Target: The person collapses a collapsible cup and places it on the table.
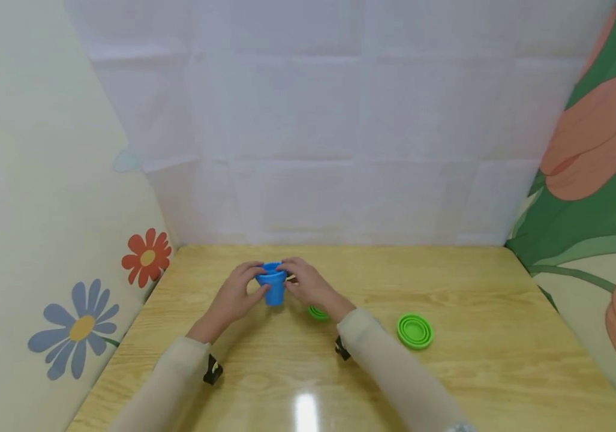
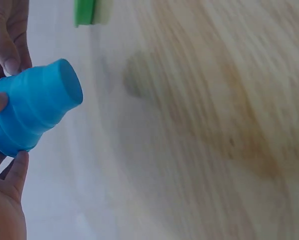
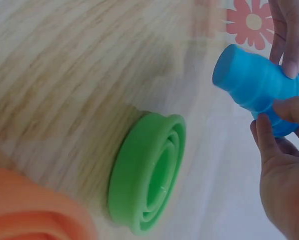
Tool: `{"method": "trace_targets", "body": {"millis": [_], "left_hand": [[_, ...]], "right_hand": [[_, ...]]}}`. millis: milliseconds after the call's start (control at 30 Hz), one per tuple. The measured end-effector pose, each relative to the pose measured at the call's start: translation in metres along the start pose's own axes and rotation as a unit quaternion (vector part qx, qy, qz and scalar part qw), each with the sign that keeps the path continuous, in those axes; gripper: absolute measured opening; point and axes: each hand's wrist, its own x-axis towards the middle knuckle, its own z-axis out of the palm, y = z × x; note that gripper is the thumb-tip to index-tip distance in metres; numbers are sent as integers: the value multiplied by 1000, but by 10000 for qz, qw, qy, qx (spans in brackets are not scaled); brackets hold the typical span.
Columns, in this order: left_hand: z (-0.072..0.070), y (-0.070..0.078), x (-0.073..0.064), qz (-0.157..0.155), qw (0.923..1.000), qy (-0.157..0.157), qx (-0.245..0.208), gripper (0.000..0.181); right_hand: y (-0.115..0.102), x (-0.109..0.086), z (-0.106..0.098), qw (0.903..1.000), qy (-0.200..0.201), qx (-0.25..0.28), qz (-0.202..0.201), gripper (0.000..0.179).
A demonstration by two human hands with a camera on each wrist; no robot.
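Observation:
A blue collapsible cup (image 1: 274,289), drawn out into its stepped, tapering shape, stands upright between both hands near the back of the table. My left hand (image 1: 234,298) grips it from the left, with fingers at the rim and the thumb on its side. From the other side my right hand (image 1: 310,284) holds the rim and wall between fingers and thumb. The cup's narrow base (image 2: 72,82) shows in the left wrist view, over the table. Just below the right hand lies a flattened green collapsible cup (image 3: 144,172), partly covered by that wrist in the head view.
Another flattened green cup (image 1: 414,331) lies on the wooden table (image 1: 480,372) to the right of the right forearm. An orange ringed thing (image 3: 34,210) appears at the lower left corner of the right wrist view. A white cloth (image 1: 318,198) hangs behind the table.

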Motion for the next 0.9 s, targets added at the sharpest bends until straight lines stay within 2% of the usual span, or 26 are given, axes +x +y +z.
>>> {"method": "trace_targets", "body": {"millis": [133, 233, 367, 500, 633, 900], "left_hand": [[-5, 10, 1, -353, 9988, 32, -324, 37], [-7, 18, 2, -583, 9954, 21, -756, 38], [-11, 31, 5, -1023, 9850, -169, -1380, 38], [-13, 45, 6, -1279, 9737, -534, -1808, 40], [-11, 56, 2, -1202, 9706, -791, -1929, 40], [-1, 79, 0, -1059, 9720, -850, -1917, 29]], "right_hand": [[-2, -4, -7, 9989, 203, 419, 9, 38], [-1, -9, -14, 9980, 277, 571, -25, 37], [3, -17, -24, 9975, 263, 625, -201, 35], [9, -28, -31, 9958, 106, 823, -388, 32], [14, -44, -36, 9930, -135, 1069, -473, 28], [19, -77, -47, 9911, -250, 1176, -572, 24]]}}
